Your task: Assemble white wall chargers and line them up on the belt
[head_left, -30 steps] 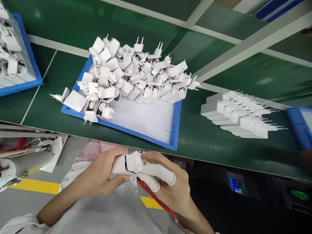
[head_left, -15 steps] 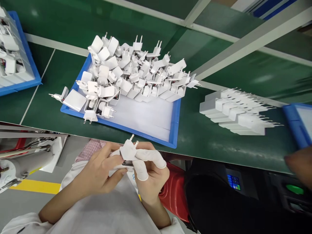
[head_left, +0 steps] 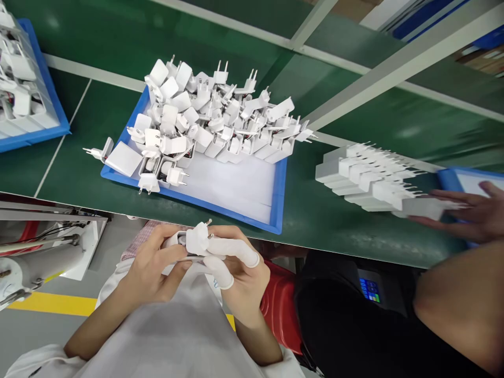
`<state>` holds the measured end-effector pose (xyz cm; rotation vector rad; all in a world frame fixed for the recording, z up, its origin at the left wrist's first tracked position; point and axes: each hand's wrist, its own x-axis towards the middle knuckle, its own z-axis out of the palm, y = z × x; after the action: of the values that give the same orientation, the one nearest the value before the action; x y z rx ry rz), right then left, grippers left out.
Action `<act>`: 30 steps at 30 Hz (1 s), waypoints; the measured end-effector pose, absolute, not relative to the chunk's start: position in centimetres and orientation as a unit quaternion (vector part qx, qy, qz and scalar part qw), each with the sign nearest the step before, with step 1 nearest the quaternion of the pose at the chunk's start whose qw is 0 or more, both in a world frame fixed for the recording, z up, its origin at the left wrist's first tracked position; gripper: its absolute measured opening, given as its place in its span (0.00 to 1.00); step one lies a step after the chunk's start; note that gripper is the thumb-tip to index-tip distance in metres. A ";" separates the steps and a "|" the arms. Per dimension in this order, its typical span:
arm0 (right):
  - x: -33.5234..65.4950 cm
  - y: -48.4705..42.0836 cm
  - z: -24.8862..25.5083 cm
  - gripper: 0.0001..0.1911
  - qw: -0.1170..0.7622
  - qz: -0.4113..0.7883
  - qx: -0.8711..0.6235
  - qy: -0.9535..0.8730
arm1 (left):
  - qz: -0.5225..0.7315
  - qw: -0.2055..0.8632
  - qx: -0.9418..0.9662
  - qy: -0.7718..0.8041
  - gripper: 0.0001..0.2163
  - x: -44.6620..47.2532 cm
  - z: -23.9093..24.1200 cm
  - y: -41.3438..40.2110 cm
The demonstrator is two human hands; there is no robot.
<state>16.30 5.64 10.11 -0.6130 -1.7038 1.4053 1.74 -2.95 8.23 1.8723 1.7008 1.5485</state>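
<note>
Above my lap, in front of the bench edge, both my hands hold one white plug adapter (head_left: 198, 239) with two metal pins pointing up and right. My left hand (head_left: 155, 262) grips the casing from the left, thumb below and fingers on top. My right hand (head_left: 240, 275), with white finger cots on thumb and index finger, pinches the plug part from the right. The casing looks open near the plug part, with something inside that I cannot make out. Beyond my hands, a blue tray (head_left: 189, 202) holds many white adapters (head_left: 212, 121), several with their plug ends hanging off.
Another blue tray of adapters (head_left: 23, 94) stands at the far left. To the right, a row of closed adapters (head_left: 362, 178) lies on the green bench (head_left: 311, 215). A co-worker's hand (head_left: 472, 210) touches the row's right end, by a blue tray (head_left: 451, 181).
My hands have turned the adapter, so its plug part sits lower and the casing shows at left. A co-worker's arm has reached in from the right to the adapter row.
</note>
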 end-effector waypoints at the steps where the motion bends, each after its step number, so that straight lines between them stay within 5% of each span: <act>1: 16.5 5.7 10.2 0.07 0.405 0.549 -0.242 -0.690 | 0.526 0.088 0.625 0.569 0.09 1.7 8.2 -3.0; 12: 17.9 7.6 10.9 0.17 0.355 0.510 -0.162 -0.766 | 0.573 0.219 0.601 0.513 0.04 1.8 7.8 -3.1; 19: 18.4 7.7 12.0 0.18 0.337 0.452 -0.168 -0.809 | 0.608 0.215 0.579 0.499 0.20 2.0 7.4 -3.3; 30: 19.9 7.6 12.4 0.19 0.270 0.465 -0.179 -0.824 | 0.562 0.237 0.616 0.498 0.14 1.7 7.7 -3.1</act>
<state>19.93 7.64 12.38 -0.4820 -2.2212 1.2537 1.74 -3.15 7.67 1.6900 1.3661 1.5401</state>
